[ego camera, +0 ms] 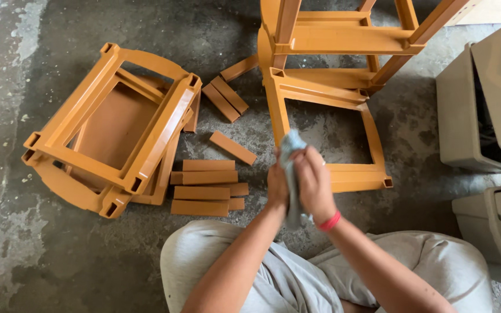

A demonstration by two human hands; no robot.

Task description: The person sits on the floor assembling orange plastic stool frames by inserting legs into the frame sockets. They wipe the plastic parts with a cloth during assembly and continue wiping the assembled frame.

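Observation:
Both my hands meet in the middle of the head view, pressed around a light blue-grey cloth [290, 152]. My left hand [277, 186] grips the cloth from the left. My right hand [314, 181], with a red band at the wrist, wraps over it from the right. The cloth sticks up above my fingers and hangs down below them. Just beyond my hands lies an orange plastic frame [372, 144] on the concrete floor, joined to a partly built orange plastic rack [343, 39] behind it.
A stack of orange plastic frames [91, 133] lies at the left. Several short orange bars [204, 188] are scattered between the stack and my knees. Beige plastic bins [482, 110] stand at the right edge. My legs in grey trousers [297, 278] fill the bottom.

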